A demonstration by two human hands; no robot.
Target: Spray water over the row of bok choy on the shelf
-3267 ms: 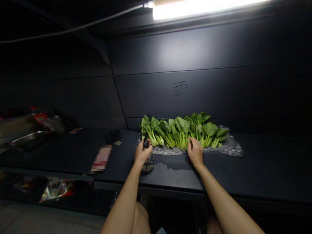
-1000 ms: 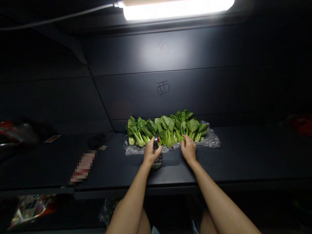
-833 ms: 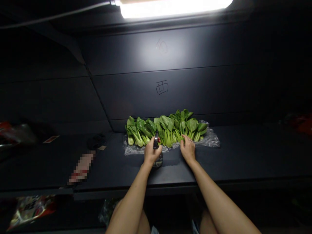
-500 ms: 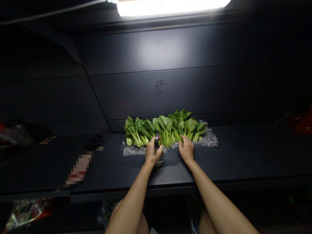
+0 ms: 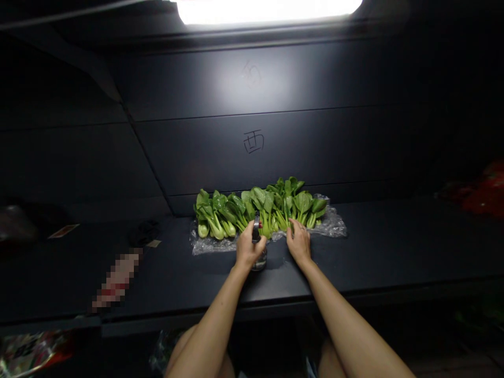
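My left hand (image 5: 248, 247) is closed around the neck of a clear spray bottle (image 5: 260, 261) with a dark spray head and a bit of red on it. The bottle stands low at the shelf surface, its head in front of the stems. A row of green bok choy (image 5: 258, 202) lies with leaves toward the back panel and pale stem ends facing me. At the stems right of centre is my right hand (image 5: 300, 244), its fingers bent around a stem; the fingertips are partly hidden. Crumpled clear plastic film (image 5: 333, 223) lies under the bok choy.
The dark shelf (image 5: 378, 252) meets a back panel (image 5: 205, 147) with a handwritten character. A bright lamp (image 5: 271, 10) hangs above. At left lie a flat card (image 5: 64, 231) and a blurred-out item (image 5: 118, 278). Red packages (image 5: 486, 194) sit far right; a plastic bag (image 5: 35, 352) is below left.
The view has shifted slightly, so the shelf and bok choy appear a little further left. My left hand with the spray bottle has moved slightly right along the row; my right hand stays at the stems.
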